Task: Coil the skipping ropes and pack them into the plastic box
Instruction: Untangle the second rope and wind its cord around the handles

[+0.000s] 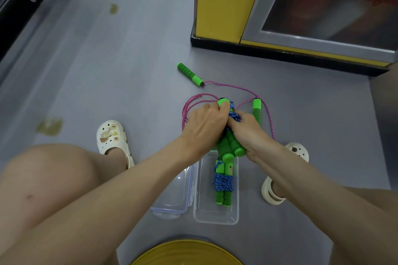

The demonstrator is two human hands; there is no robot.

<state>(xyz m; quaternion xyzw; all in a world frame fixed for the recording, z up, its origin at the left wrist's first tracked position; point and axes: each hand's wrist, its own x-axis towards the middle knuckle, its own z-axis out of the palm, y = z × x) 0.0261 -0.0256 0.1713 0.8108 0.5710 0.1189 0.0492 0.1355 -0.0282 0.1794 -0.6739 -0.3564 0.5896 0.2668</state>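
On the grey floor (pixel 133 66), the clear plastic box (pixel 216 217) sits between the person's feet with its lid (pixel 172 198) just beside it, already holding one blue rope bundle (pixel 224 183) wound around green handles; the box's far end is hidden under the hands. Above it, the left hand (pixel 204 122) and right hand (pixel 247 131) each have their grip pressed around a second blue-corded bundle (pixel 229 146), whose cord is mostly covered by fingers. Beyond lies a loose pink rope (pixel 237 88), its loops partly hidden behind the hands.
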